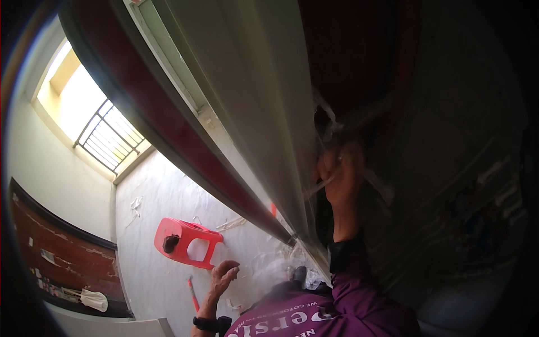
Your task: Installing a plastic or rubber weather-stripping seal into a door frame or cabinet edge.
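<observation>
My right hand (343,168) is raised at the shadowed side of a tall grey door frame (252,95), beside a dark red panel (348,56). Its fingers are closed on a thin, whitish strip of plastic film (324,184), somewhat blurred. More of the pale film (331,121) hangs crumpled just above the fingers. Low on the left, my left hand (225,272) hangs over the floor with loosely bent fingers and nothing visible in it. To the left of the frame a dark red door (168,106) stands edge-on.
A red plastic stool (185,241) with a small dark item on its seat lies on the pale floor. Near my left hand is a red-handled tool (192,293). Film scraps lie about. A brown panel (62,247) lies at the left, below a barred window (109,135).
</observation>
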`<state>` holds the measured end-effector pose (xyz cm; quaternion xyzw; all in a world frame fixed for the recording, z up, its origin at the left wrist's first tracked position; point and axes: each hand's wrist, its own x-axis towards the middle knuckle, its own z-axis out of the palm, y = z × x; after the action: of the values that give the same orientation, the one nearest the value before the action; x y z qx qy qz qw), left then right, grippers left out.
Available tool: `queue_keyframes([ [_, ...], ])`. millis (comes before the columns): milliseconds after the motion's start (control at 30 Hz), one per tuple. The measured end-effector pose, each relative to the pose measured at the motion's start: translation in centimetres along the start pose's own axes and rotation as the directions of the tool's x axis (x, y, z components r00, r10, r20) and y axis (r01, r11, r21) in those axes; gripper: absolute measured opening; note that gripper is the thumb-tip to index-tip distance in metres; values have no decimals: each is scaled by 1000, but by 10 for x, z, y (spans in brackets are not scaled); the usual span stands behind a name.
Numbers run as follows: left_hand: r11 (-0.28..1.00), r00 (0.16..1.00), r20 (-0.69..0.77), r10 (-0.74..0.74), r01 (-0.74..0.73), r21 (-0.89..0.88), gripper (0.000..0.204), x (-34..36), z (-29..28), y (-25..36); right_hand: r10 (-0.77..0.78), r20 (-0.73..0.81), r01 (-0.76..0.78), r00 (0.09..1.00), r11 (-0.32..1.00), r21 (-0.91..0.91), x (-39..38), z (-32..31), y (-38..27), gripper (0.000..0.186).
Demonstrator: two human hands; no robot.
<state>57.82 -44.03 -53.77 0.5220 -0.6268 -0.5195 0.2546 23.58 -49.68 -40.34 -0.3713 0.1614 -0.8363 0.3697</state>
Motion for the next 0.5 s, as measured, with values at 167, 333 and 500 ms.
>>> queue_keyframes([
  [167, 769, 851, 115, 513, -515, 379, 18, 38, 42, 135, 127, -127, -121, 984, 991, 54, -31, -22, 6, 15],
  [333, 875, 900, 76, 428, -392, -282, 27, 81, 91, 200, 226, -171, -220, 959, 974, 52, -53, -42, 2, 16],
  [500, 834, 898, 122, 424, -334, -440, 30, 104, 127, 207, 244, -111, -244, 963, 970, 18, -82, -42, 5, 13],
])
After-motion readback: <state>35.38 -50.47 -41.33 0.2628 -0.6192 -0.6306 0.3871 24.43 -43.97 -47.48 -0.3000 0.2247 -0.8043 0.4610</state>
